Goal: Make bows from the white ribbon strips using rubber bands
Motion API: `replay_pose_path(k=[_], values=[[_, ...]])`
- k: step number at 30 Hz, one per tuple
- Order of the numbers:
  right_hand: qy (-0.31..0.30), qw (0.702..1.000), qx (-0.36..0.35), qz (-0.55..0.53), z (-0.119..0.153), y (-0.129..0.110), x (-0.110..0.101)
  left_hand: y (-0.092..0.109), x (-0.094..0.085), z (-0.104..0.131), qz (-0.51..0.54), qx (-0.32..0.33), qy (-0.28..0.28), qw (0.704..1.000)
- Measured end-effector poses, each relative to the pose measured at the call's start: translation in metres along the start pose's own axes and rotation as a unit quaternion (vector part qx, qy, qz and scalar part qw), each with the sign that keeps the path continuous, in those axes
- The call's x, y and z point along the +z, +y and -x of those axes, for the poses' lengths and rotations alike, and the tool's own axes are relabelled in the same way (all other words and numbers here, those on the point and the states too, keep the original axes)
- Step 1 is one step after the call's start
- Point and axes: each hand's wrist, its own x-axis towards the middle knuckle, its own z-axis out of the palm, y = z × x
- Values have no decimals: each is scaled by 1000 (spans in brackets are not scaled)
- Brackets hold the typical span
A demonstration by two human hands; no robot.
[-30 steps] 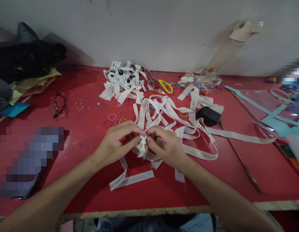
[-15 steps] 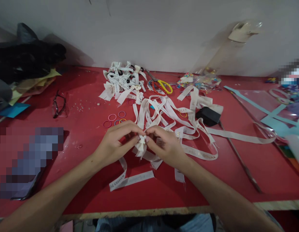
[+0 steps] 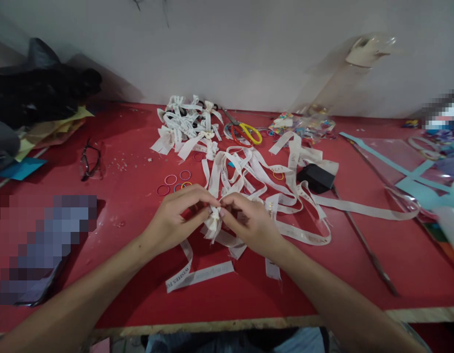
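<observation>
Left hand (image 3: 177, 213): mostly closed, thumb and forefinger pinching the upper left of the white bow, my other fingers curled behind.
Right hand (image 3: 254, 220): mostly closed too, thumb and forefinger pinching the bow's top right, fingertips meeting or nearly meeting those of my left; I cannot tell whether they touch.
Bow (image 3: 214, 224): small, white, gathered at the middle, its frayed ends fanning downward; my fingers hide its upper part.
Bow's place: between my two hands, just below the fingertips, above the front part of the red desk (image 3: 138, 299).
Ribbon (image 3: 303, 236): printed, white, in loose loops behind and to the right of my hands.
Cut strip (image 3: 212, 274): folded over on the desk, nearer me than the bow.
Bands (image 3: 171, 180): small coloured rings beyond my left hand.
Pile (image 3: 186, 122): finished-looking white bows near the wall, beside the scissors (image 3: 245, 131), which have red and yellow handles.
</observation>
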Motion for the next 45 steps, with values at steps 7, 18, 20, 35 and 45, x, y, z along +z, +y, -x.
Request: replay_pose_path(k=[7,18,20,35,45], values=[[-3,1000,1,-5,0,-1,0,-1,1,0,-5,-1,-5,1000],[-4,1000,10,-13,0,-1,-1,1,1,0,-6,-5,-3,1000],[-1,1000,8,-12,0,-1,-1,1,0,0,-5,-3,-4,1000],[-3,1000,2,-12,-1,-1,0,1,-1,-1,-5,7,-20,1000],[-8,1000,-2,-7,-1,-2,-1,0,-1,-1,-7,18,-35,999]])
